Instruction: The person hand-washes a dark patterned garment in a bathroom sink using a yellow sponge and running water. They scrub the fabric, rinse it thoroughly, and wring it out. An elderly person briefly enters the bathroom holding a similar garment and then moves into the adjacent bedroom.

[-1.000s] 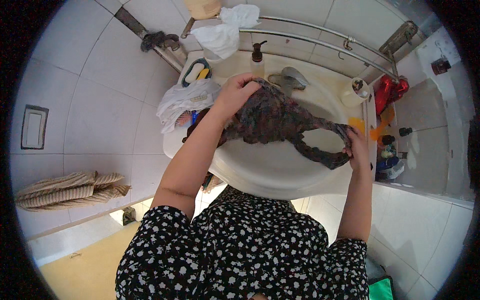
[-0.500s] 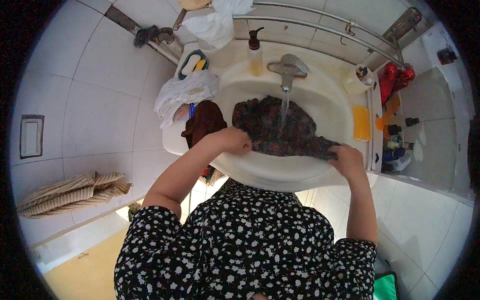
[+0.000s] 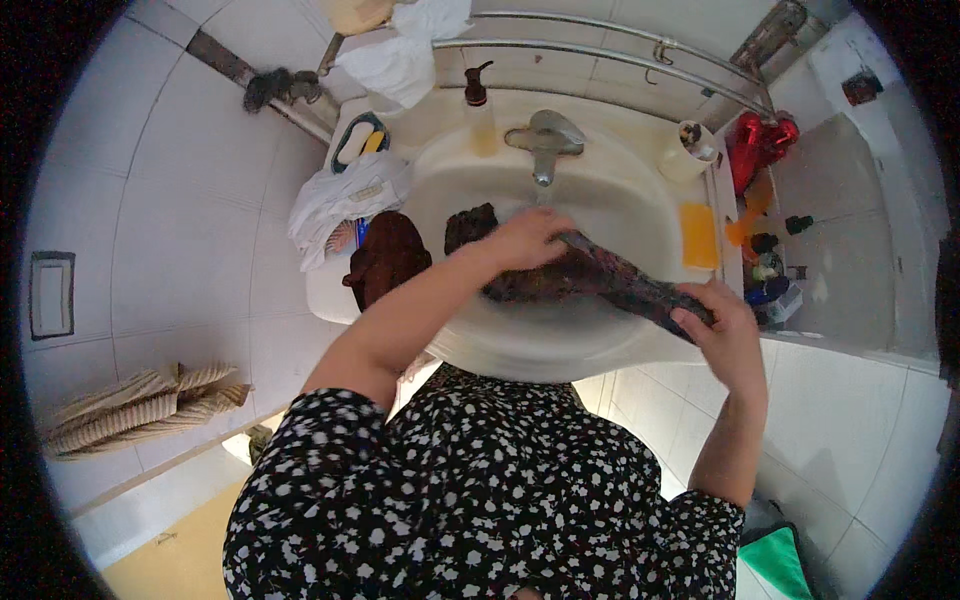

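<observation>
A wet, dark patterned cloth [image 3: 610, 275] is stretched across the white washbasin [image 3: 480, 345], its bulk lying toward the left of the bowl. My right hand [image 3: 725, 325] grips its twisted end above the basin's right rim, thumb on top. Near the middle of the bowl, my left hand [image 3: 530, 240] is closed over the cloth, fingers curled at its upper edge and partly hidden. Directly behind that hand stands the metal faucet [image 3: 550, 140], with a little water visible under its spout.
Left of the bowl lie a dark brown cloth [image 3: 395, 260], a white cloth [image 3: 340, 200] and a soap dish [image 3: 358, 142]. A pump bottle [image 3: 480, 125] stands behind; a cup [image 3: 690, 150] and yellow sponge-like block [image 3: 698, 237] are at right. Metal rails [image 3: 600, 55] cross the wall.
My left hand has moved right from the basin's front rim onto the cloth under the faucet. The right hand has lifted its end slightly, and the cloth is now drawn out longer.
</observation>
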Demonstrator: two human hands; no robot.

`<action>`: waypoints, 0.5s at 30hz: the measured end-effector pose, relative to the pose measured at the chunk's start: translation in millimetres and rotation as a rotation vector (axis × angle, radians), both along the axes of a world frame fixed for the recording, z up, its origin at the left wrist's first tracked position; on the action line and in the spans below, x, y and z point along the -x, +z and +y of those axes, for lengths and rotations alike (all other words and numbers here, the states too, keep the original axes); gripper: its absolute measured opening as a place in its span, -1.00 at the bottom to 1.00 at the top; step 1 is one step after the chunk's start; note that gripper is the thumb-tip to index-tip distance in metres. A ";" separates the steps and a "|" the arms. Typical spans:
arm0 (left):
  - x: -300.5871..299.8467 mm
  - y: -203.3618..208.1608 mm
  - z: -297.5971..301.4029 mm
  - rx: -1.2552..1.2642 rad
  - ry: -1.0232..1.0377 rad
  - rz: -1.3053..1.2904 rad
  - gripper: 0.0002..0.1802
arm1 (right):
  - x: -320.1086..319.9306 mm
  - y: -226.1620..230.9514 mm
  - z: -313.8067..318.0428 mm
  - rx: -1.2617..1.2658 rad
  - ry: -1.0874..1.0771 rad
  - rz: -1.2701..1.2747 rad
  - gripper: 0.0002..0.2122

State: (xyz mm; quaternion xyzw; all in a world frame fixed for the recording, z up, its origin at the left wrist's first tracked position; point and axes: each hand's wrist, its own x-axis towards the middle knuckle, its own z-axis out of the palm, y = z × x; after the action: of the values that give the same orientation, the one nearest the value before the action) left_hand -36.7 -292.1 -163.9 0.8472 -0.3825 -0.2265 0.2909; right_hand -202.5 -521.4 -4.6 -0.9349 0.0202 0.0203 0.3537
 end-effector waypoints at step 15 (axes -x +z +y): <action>-24.2 162.3 77.8 0.622 0.475 0.028 -0.70 | -33.4 54.0 17.3 -0.414 -0.166 -0.288 -0.78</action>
State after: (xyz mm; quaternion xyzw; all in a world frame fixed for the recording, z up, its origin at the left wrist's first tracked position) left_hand -12.5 -214.4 -1.6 0.7805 -0.2222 -0.0378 0.5831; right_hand -169.1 -504.1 49.4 -0.8311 0.0414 -0.1384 0.5370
